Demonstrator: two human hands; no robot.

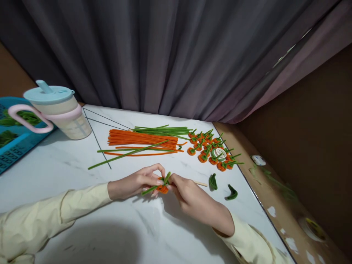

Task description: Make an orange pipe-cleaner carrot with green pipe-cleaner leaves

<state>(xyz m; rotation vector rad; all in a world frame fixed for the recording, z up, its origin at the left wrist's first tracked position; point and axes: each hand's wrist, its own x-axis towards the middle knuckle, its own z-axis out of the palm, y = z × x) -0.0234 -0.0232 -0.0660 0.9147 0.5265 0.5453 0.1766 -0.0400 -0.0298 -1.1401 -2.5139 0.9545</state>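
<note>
Between my fingers is a small orange pipe-cleaner pumpkin (163, 189) with green pipe-cleaner ends sticking out of its top and side. My left hand (143, 182) grips it from the left, thumb and fingers closed around it. My right hand (187, 192) pinches at its green top from the right; the fingertips are partly hidden. A thin wooden stick (201, 183) shows past my right hand; whether it is held or lies on the table I cannot tell. Beyond my hands lie a bundle of orange pipe cleaners (140, 138) and green pipe cleaners (165, 130).
Several finished-looking orange pumpkins (202, 157) stand at the right around a white tape roll (220, 153). Two dark green curled pieces (212, 182) lie nearer. At the left are a lidded cup (73, 123) and a blue basket (16, 156). A grey curtain (154, 55) hangs behind.
</note>
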